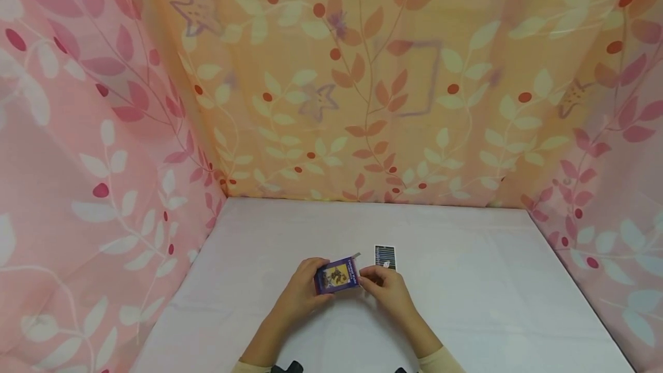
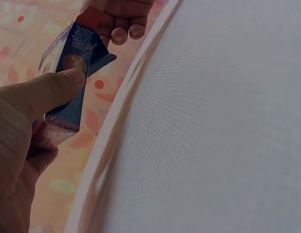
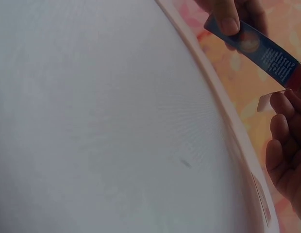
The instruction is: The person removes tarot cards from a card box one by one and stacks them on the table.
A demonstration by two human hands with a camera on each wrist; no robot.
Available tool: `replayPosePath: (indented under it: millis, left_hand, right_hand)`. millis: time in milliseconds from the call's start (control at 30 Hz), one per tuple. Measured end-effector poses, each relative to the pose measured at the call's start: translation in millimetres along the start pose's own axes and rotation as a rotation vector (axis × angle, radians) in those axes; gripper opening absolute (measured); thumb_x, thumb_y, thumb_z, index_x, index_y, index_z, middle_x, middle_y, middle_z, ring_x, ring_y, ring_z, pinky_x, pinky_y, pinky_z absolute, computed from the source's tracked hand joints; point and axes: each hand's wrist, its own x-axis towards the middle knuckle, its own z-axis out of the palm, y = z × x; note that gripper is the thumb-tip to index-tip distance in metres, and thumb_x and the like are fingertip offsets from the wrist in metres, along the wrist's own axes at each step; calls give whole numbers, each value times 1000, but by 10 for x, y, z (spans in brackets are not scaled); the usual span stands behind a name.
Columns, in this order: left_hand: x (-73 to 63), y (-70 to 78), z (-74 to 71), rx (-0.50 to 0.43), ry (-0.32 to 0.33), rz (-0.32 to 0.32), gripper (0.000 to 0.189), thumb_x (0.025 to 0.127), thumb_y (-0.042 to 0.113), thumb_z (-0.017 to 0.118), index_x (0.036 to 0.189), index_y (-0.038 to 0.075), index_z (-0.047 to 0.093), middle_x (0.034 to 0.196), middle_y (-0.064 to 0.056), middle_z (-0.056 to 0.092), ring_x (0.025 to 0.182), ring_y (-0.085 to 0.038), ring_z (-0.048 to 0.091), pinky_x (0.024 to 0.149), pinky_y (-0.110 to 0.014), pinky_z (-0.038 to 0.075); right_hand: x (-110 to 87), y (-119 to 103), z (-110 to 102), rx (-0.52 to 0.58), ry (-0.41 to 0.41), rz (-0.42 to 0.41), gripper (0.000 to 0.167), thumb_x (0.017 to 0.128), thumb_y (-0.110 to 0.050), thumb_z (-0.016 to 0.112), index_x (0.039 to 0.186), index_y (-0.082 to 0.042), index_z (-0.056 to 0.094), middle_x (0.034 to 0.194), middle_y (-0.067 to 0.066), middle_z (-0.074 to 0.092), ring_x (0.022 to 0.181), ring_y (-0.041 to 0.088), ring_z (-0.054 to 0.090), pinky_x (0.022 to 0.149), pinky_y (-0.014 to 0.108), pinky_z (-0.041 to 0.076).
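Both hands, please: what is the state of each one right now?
Left hand: closed, holding the small box.
Right hand: closed, apparently pinching the box's end flap.

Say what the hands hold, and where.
A small blue box: the left hand grips its body, thumb on a narrow side. The right hand is at its open end; whether it pinches there cannot be told.
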Motion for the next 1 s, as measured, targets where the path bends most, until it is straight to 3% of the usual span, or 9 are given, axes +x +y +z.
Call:
replayPosePath:
  millis: [233, 533, 1000]
  left_hand:
    - [-4, 4, 8, 8, -20, -39, 80, 69, 20, 97, 137, 9, 56, 134, -5, 61, 127, -21, 54, 109, -44, 49]
    - [9, -30, 24, 72, 0, 9, 79, 68, 25, 97, 135, 11, 56, 131, -3, 61, 124, -20, 55, 107, -43, 51]
    - [-5, -65, 44, 68, 12, 9, 80, 66, 23, 97, 134, 11, 57, 131, -2, 61, 125, -21, 55, 108, -44, 50]
  right_hand:
    - [2, -34, 7, 18, -9, 12, 10, 89, -15, 79, 97, -10, 77, 87, -1, 75, 72, 6, 64, 65, 20, 56]
    - [7, -14, 8, -9, -6, 16, 8, 90, -16, 78, 98, -14, 78, 87, -4, 76, 73, 6, 66, 66, 22, 58]
    - [-27, 27, -41, -34, 93, 40, 7, 90, -12, 78, 97, -12, 77, 84, -7, 73, 76, 5, 64, 67, 21, 56]
